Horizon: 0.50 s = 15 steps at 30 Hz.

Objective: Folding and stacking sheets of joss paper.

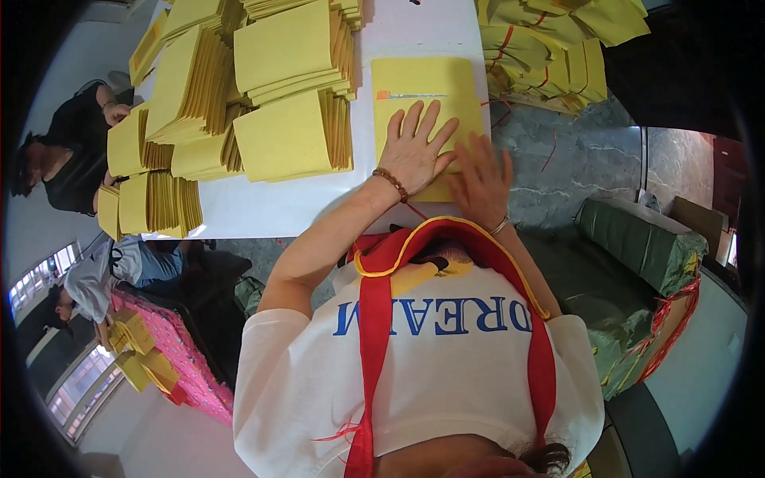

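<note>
A flat yellow paper piece [422, 76], with a thin blue and red printed strip across it, lies on the white table near its right edge. My left hand [413, 147] rests on it, palm down with fingers spread. My right hand [482, 182], slightly blurred, is over the lower right side of the paper with its fingers stretched out. Whether it touches the paper I cannot tell. Neither hand grips anything. Whether the paper is one sheet or a thin stack does not show.
Several stacks of folded yellow paper [295, 139] cover the left part of the white table [275, 209]. More yellow bundles [550, 60] with red ties lie beyond its right edge. Green wrapped packages [637, 239] stand at right. Two other people are at the left, one beside a pink-covered table [171, 342].
</note>
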Motion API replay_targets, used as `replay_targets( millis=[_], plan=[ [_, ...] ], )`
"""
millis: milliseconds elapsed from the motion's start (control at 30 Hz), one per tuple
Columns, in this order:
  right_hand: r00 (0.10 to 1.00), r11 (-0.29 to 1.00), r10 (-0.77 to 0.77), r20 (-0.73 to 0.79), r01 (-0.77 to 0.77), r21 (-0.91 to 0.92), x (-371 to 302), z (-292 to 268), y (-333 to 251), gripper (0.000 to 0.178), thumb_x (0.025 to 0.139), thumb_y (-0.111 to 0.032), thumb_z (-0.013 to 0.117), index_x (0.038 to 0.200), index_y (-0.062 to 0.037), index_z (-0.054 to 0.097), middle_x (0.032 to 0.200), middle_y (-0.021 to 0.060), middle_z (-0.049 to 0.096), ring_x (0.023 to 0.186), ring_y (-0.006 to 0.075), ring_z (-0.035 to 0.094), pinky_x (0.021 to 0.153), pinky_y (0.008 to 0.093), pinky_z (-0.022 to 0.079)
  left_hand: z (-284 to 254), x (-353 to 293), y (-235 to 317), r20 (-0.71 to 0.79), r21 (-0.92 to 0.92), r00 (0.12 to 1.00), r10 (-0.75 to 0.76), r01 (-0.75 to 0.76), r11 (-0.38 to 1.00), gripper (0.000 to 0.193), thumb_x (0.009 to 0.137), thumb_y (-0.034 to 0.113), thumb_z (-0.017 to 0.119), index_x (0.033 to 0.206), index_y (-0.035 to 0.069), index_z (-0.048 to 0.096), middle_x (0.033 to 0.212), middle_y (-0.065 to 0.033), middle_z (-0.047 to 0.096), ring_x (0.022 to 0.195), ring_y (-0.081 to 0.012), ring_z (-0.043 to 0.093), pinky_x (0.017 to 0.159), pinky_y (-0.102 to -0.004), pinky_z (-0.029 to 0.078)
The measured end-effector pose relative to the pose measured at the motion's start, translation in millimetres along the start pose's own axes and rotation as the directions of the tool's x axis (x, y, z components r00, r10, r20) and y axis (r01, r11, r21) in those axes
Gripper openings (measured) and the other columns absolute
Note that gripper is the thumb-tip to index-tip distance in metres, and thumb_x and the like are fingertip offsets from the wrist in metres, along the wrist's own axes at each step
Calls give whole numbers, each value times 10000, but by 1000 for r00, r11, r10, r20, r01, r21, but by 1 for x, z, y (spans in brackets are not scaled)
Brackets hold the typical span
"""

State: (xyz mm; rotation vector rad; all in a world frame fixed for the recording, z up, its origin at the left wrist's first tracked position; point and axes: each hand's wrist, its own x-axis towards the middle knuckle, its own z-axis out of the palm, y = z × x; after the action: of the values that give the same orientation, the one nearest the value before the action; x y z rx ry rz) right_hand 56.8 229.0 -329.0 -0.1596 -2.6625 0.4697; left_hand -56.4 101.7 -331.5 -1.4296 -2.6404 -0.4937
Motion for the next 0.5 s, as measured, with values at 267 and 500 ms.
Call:
replay_targets(
  millis=[267, 500],
  plan=[
    [948, 999, -13, 318, -1, 44, -15, 6, 7, 589, 870, -373, 461, 1356, -70, 323, 1436, 65, 277, 1328, 272, 237, 1048, 543, 127, -14, -4, -15, -1, -310, 993, 114, -109, 944, 539, 775, 352, 610, 1246, 138, 460, 1339, -144, 350, 1189, -339, 334, 965, -468, 250],
    [980, 886, 109, 164, -170, 430, -19, 4, 24, 587, 788, -126, 592, 1318, -34, 357, 1368, 153, 343, 1243, 321, 339, 1027, 440, 258, -19, -8, 4, 95, 23, 974, 208, -211, 977, 590, 728, 263, 642, 1243, 57, 439, 1260, -159, 423, 1109, -318, 418, 898, -450, 347]
  ],
)
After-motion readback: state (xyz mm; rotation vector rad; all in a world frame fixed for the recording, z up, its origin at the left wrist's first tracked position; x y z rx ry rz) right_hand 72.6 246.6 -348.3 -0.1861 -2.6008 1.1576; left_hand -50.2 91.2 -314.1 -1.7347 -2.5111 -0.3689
